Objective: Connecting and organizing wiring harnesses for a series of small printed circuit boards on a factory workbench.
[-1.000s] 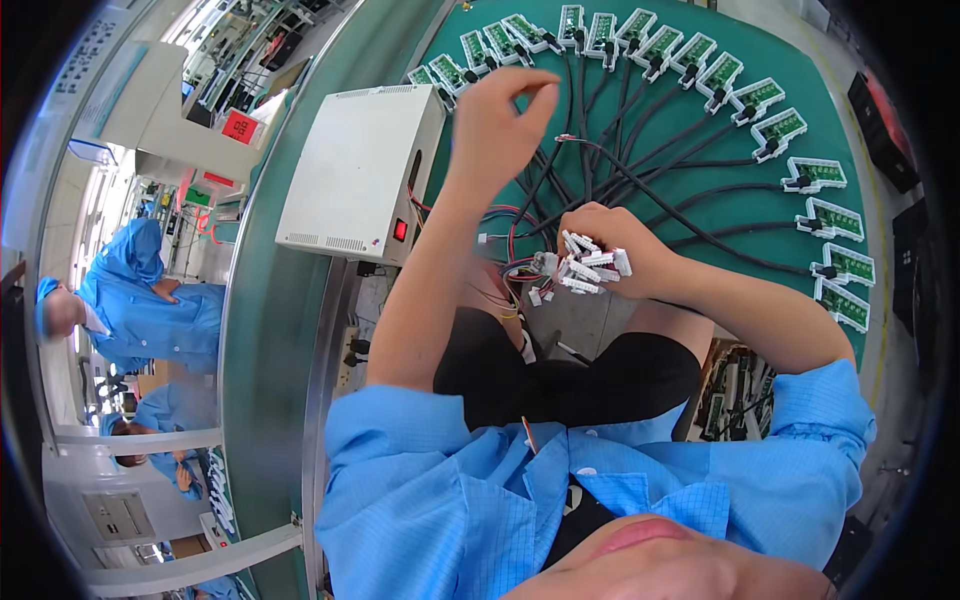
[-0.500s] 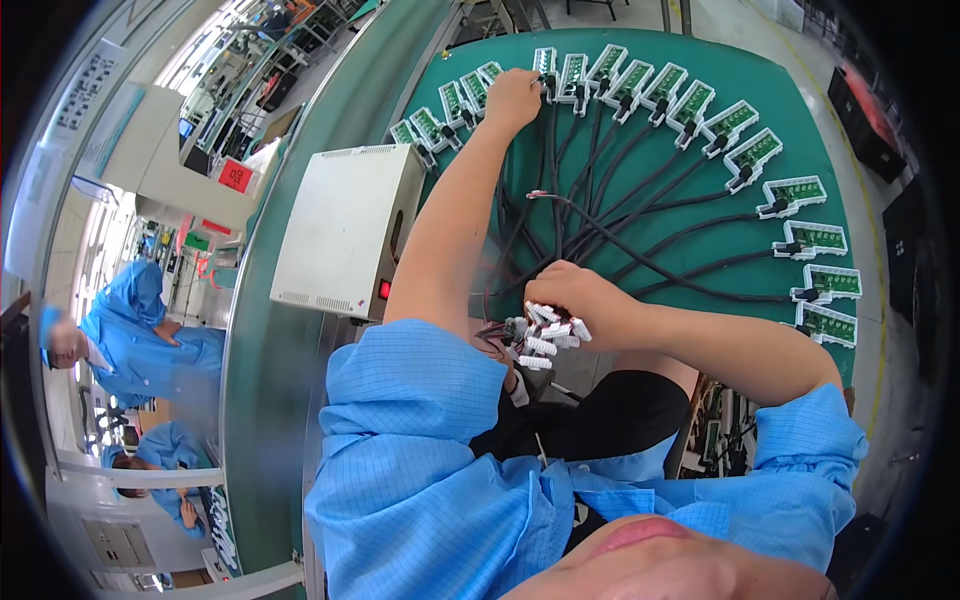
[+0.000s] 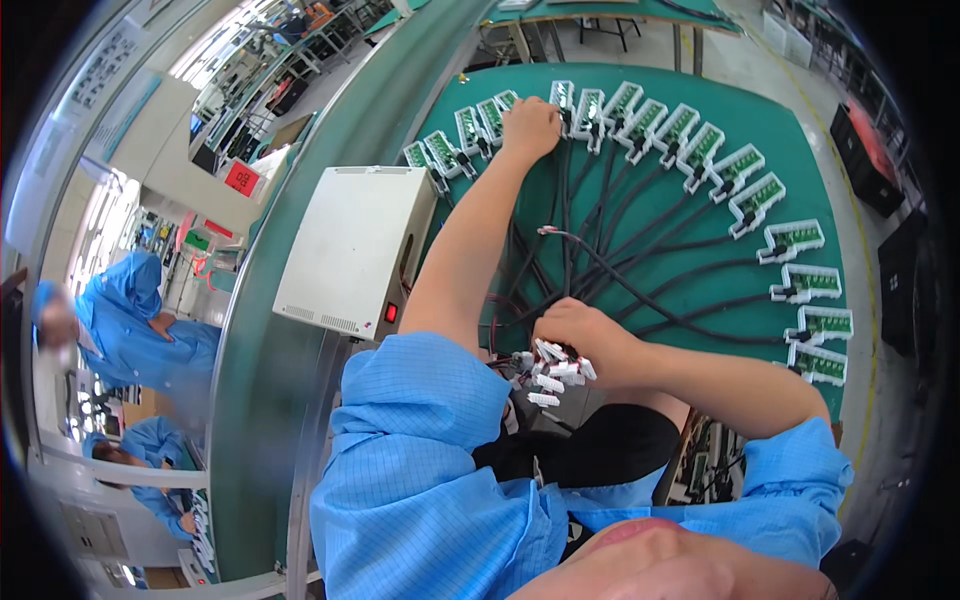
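Green circuit boards in white plastic housings (image 3: 757,204) lie in a wide arc on a green-topped table (image 3: 690,290), each with a black cable (image 3: 700,245) running toward the middle. At the far end of the arc my left hand (image 3: 532,128) is closed beside one upright board (image 3: 562,97); its fingertips are hidden, so what they pinch does not show. Near the table's front edge my right hand (image 3: 590,338) is wrapped round the gathered cables. A cluster of white connectors (image 3: 550,375) with thin wires hangs below that hand. One loose cable end with a pinkish tip (image 3: 548,230) lies between my hands.
A cream metal box (image 3: 350,250) with a lit red switch (image 3: 391,313) stands left of my left forearm. Past it runs a green conveyor-like strip (image 3: 270,400). Two people in blue coats (image 3: 140,310) are at the far left. Black crates (image 3: 868,160) stand on the floor at right.
The whole view has shifted slightly, so the table sits lower in it. My left hand remains at the same upright board, and my right hand still grips the cables.
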